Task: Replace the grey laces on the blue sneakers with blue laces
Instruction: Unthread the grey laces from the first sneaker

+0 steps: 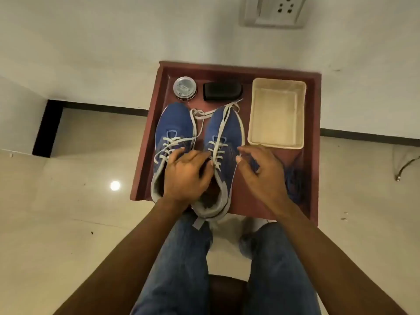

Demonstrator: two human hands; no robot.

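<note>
Two blue sneakers stand side by side, toes pointing away, on a dark red table point(236, 71). The left sneaker point(173, 123) and the right sneaker point(227, 130) both carry grey laces point(219, 133), untied, with loose ends trailing over the toes. My left hand point(184, 173) rests over the gap between the shoes, fingers spread on their tongues. My right hand point(259, 169) hovers just right of the right sneaker, fingers loosely curled and holding nothing. A bundle of blue laces point(294, 180) lies on the table, partly hidden behind my right hand.
A round tin point(184, 87) and a black brush block point(221, 91) sit at the table's back. An empty cream basket point(276, 112) stands at the back right. My jeans-clad knees are below the table's front edge. A tiled floor surrounds it.
</note>
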